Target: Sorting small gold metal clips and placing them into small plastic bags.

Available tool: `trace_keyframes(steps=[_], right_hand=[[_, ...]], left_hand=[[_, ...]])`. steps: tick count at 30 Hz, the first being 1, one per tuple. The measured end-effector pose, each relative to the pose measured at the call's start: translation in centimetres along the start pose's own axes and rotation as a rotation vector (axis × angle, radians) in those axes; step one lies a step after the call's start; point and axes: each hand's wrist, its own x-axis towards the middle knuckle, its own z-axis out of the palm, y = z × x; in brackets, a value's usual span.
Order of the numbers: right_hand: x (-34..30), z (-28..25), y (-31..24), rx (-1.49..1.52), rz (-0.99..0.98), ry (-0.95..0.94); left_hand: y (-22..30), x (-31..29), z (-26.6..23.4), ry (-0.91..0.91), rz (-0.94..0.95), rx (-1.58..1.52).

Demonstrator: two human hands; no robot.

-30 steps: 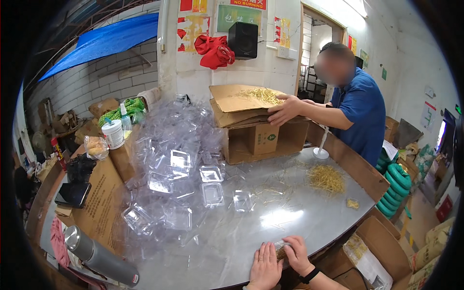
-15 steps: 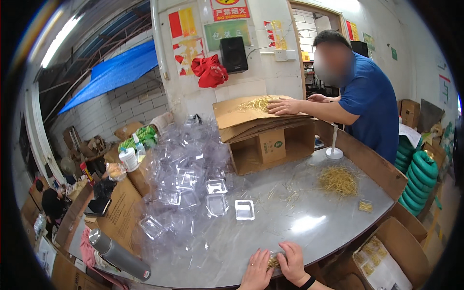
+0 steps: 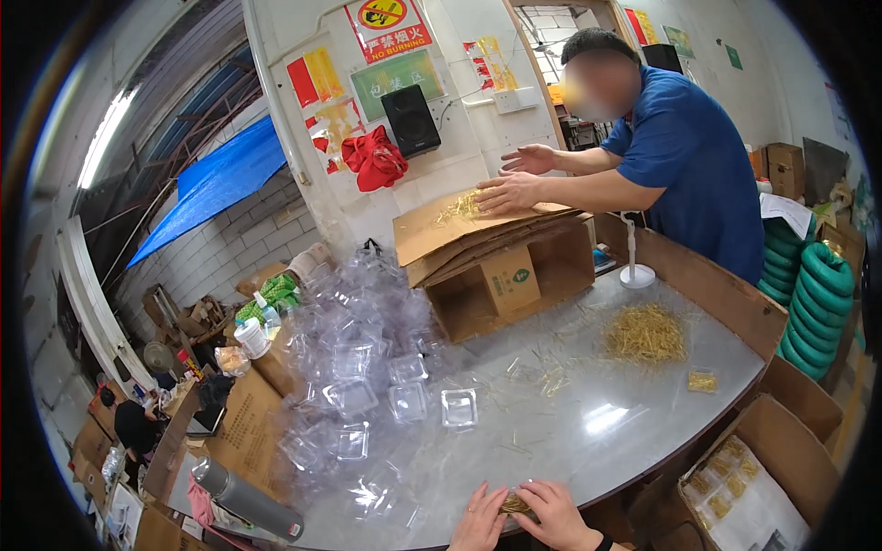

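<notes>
At the table's near edge, my left hand (image 3: pixel 479 520) and my right hand (image 3: pixel 552 517) face each other with fingers curled inward. Between them they grip a small bundle of thin golden sticks (image 3: pixel 515 504); the fingers hide most of it, and I cannot tell whether a clear box is around it. A dark band circles my right wrist. Beyond my hands, a single clear plastic tray (image 3: pixel 459 408) lies on the grey tabletop (image 3: pixel 514 450). Farther right are a loose heap of golden sticks (image 3: pixel 646 333) and a small filled clear box (image 3: pixel 702 380).
Clear plastic boxes (image 3: pixel 354 358) pile up on the left, behind a grey flask (image 3: pixel 246 498). A cardboard box (image 3: pixel 560 275) stands at the back, where a co-worker (image 3: pixel 689 174) leans in. An open carton (image 3: pixel 799 459) with filled packs sits at lower right.
The whole view has tilted and shifted slightly. The co-worker's hands have moved left over the cardboard, one now raised, and fewer golden sticks show there. My hands stay around the bundle.
</notes>
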Motion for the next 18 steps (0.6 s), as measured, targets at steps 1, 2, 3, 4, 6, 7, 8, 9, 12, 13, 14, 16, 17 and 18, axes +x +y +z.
trace_keyframes(steps=[1, 2, 3, 4, 6, 7, 8, 9, 12, 13, 14, 16, 17, 18], right_hand=[[0.1, -0.2, 0.0, 0.03, 0.025, -0.018], [0.2, -0.5, 0.0, 0.059, 0.051, -0.037], [0.5, -0.6, -0.1, 0.083, 0.072, -0.015], [0.8, -0.7, -0.2, 0.106, 0.094, 0.005], [1.3, -0.7, -0.3, 0.098, 0.109, 0.023], [1.6, -0.5, -0.3, 0.067, 0.101, 0.02], [1.6, -0.3, -0.3, 0.038, 0.093, 0.015], [1.6, -0.2, -0.5, -0.002, 0.076, 0.02], [1.1, 0.2, -1.2, -0.142, 0.028, -0.008], [0.8, 0.2, -1.5, -0.201, 0.015, -0.049], [0.6, 0.1, -1.8, -0.259, 0.002, -0.089], [1.0, -0.2, -2.4, -0.17, 0.046, -0.179], [1.5, -0.4, -2.5, -0.126, 0.07, -0.227], [1.7, -0.4, -2.4, -0.066, 0.093, -0.209]], left_hand=[[0.1, 0.0, -0.2, -0.007, -0.011, -0.01], [0.2, 0.0, -0.2, -0.014, -0.023, -0.021], [0.4, 0.0, -0.2, -0.011, -0.032, -0.025], [0.5, -0.1, -0.2, -0.008, -0.042, -0.03], [0.6, -0.2, 0.0, 0.024, -0.04, -0.025], [0.6, -0.1, 0.2, 0.052, -0.027, -0.014], [0.8, -0.2, 0.1, 0.081, -0.016, -0.003], [0.9, -0.1, -0.2, 0.046, -0.02, 0.004], [1.0, 0.7, -1.0, -0.013, -0.016, 0.016], [1.1, 0.9, -0.8, 0.0, -0.008, 0.017], [1.2, 1.3, -0.7, 0.012, 0.002, 0.017], [1.2, 0.9, -1.0, 0.024, 0.008, 0.06], [1.1, 0.8, -1.2, 0.027, 0.009, 0.08], [1.1, 0.7, -1.3, 0.042, -0.006, 0.078]])
